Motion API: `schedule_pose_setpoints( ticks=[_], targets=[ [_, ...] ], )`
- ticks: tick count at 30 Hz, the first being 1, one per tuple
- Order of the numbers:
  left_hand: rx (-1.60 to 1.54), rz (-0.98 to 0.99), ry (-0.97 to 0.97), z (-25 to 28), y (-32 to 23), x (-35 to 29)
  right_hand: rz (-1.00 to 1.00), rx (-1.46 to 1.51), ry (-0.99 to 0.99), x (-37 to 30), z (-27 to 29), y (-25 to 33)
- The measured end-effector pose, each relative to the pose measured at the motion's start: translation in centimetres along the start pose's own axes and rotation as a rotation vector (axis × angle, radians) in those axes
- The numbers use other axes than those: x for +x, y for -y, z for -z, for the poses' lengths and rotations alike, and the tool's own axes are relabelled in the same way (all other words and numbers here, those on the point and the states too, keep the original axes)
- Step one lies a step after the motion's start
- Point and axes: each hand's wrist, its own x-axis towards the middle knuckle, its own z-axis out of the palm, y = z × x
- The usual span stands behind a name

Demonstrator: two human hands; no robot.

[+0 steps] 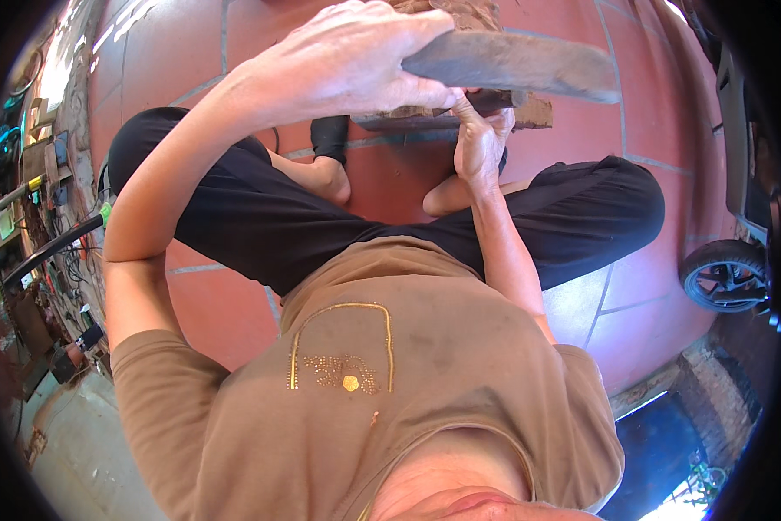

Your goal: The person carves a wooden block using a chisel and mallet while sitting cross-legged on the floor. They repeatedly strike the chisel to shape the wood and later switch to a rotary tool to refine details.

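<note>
My left hand (364, 61) is closed around one end of a long flat grey-brown bar (529, 65), which points to the right with its broad side showing. I cannot tell whether it is wood, stone or metal. Just below the bar, my right hand (483, 143) has its fingers closed at a dark brown bar (496, 101) with a rounded end. Much of that darker piece is hidden behind the fingers and the flat bar. Past both hands lies a rough brown wooden block (468, 12), partly covered by my left hand. A lighter wood piece (533, 114) shows beside my right hand.
My crossed legs in black trousers (573, 213) frame the work on the red tiled floor (221, 304). A wheel (727, 276) stands at the far right. Tools, cables and clutter (52, 252) line the left side.
</note>
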Motion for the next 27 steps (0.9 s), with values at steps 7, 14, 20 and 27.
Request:
schedule_pose_setpoints(
  ticks=[7,14,20,27],
  targets=[
    [-0.378,-0.291,-0.311,-0.4,-2.2,-0.5,0.073,0.144,0.028,-0.1,1.1,-0.9],
    [0.131,-0.114,-0.112,-2.7,0.2,0.2,-0.159,0.23,-0.001,2.4,4.4,-1.5],
    [-0.154,0.073,-0.153,1.5,-0.4,0.3,-0.109,0.364,0.097,2.0,1.6,0.4],
    [-0.225,0.054,-0.4,1.3,1.4,-0.4,-0.178,0.362,0.144,1.6,1.5,0.2]
  ],
)
